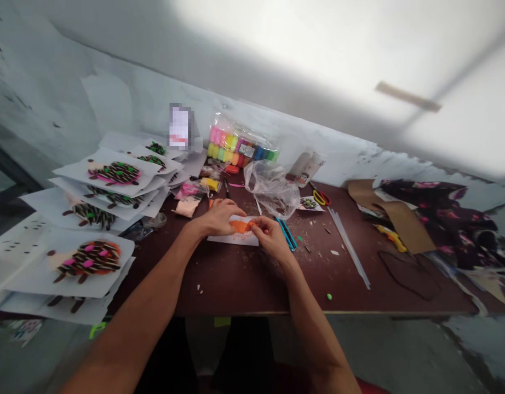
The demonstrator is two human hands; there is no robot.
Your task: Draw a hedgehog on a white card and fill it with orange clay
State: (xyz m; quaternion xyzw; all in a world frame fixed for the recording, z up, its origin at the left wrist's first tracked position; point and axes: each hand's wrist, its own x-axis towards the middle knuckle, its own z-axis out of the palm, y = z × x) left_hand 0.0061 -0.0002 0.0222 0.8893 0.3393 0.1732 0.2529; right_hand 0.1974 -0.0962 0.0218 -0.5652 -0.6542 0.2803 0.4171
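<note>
A white paper card point(233, 237) with an orange sketch lies on the dark brown table point(236, 279), and a strip of orange modelling clay point(240, 226) sits on it. My right hand point(271, 235) pinches the clay between its fingertips. My left hand point(219, 217) is curled over the card's far left corner, holding it down. Teal-handled scissors point(286, 233) lie just beyond my right hand, nearly touching it. The hands hide part of the card.
Stacked white cards with clay hedgehogs point(92, 262) fill the left. A clear plastic bag point(271, 189) and a pack of coloured clay point(241, 141) stand behind the hands. Long plastic strips point(349, 246), cardboard point(400, 219) and dark floral fabric point(441, 219) lie right.
</note>
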